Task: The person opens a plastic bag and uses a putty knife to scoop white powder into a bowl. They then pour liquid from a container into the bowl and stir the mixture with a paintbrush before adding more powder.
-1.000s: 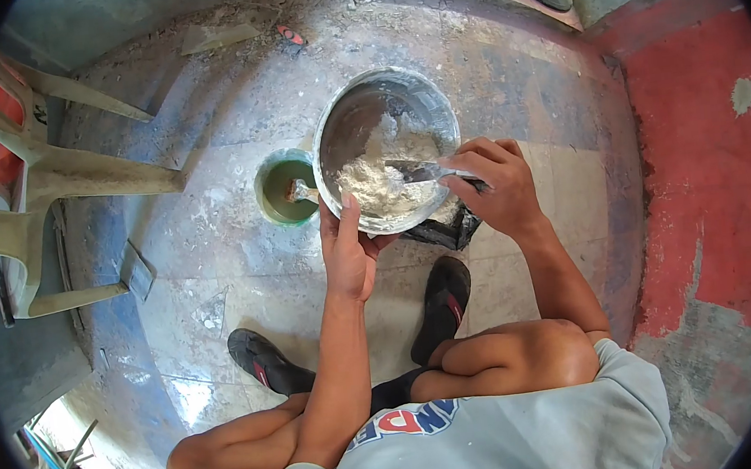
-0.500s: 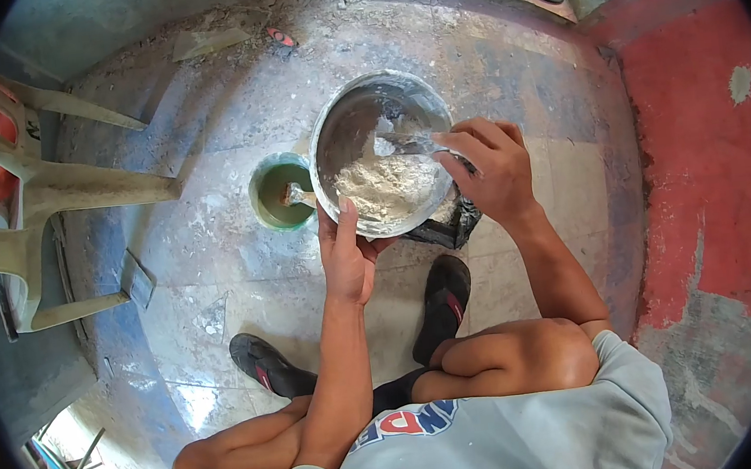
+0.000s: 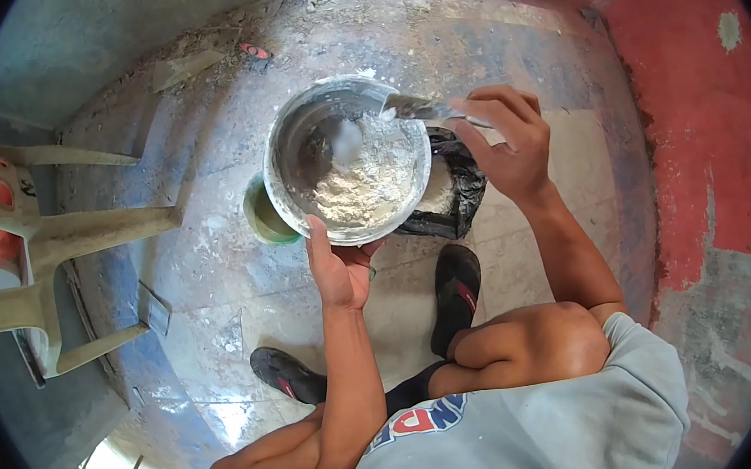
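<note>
My left hand [image 3: 340, 269] grips the near rim of a white bucket [image 3: 297, 152], thumb up on the side and fingers underneath. Pale dry powder [image 3: 358, 195] lies in a heap toward its near right side, with grey residue on the inner wall. My right hand [image 3: 511, 135] is closed around the handle of a putty knife [image 3: 422, 106]. Its powder-smeared blade is over the bucket's right rim. A whitish blur, perhaps falling powder, shows inside the bucket.
Behind the bucket stands a small green pail [image 3: 262, 211], partly hidden. An open black plastic bag [image 3: 465, 181] holding pale powder sits at the right. A tipped plastic chair [image 3: 112, 225] is on the left; a red wall [image 3: 680, 115] borders the right. Debris dots the floor.
The bucket has moved left and now covers most of the green pail. My right hand has lifted the putty knife out toward the right rim. More of the black bag shows.
</note>
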The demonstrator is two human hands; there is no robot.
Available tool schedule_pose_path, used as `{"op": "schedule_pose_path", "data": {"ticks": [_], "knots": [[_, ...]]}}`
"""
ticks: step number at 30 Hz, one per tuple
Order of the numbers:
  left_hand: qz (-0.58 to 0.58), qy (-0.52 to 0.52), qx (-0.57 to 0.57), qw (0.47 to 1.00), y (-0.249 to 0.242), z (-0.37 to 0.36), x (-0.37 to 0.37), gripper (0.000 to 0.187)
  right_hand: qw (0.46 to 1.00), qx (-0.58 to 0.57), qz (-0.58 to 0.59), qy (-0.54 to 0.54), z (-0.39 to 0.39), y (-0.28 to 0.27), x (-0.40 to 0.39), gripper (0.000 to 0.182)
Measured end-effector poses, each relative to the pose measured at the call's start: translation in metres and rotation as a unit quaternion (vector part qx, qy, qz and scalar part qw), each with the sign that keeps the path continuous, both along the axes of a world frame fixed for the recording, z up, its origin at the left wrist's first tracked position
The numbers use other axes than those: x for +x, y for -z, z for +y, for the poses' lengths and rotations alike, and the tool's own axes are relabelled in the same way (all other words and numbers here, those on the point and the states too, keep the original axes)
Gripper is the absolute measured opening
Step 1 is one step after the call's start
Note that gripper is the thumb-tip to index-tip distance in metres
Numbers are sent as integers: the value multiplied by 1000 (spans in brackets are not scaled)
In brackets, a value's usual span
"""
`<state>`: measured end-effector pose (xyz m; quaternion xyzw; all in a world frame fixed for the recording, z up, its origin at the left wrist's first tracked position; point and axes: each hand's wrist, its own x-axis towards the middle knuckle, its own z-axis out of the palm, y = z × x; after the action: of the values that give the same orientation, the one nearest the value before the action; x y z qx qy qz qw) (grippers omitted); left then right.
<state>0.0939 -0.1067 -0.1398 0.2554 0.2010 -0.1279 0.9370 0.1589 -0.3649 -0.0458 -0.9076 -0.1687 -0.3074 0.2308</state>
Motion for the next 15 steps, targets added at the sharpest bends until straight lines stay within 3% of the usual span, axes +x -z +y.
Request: {"op": "schedule_pose_path", "data": {"ticks": [9,12,15], "knots": [[-4,18,65,998,-8,-2,3,55,999,-7,41,-15,-8,3,-8,30],[28,4,11,1000,-1,0,2,56,999,6,48,-18,-12,4,-11,30],[-5,28,36,999,-2,3,3,57,996,58,73,-4,-12,4,-13,29]]}}
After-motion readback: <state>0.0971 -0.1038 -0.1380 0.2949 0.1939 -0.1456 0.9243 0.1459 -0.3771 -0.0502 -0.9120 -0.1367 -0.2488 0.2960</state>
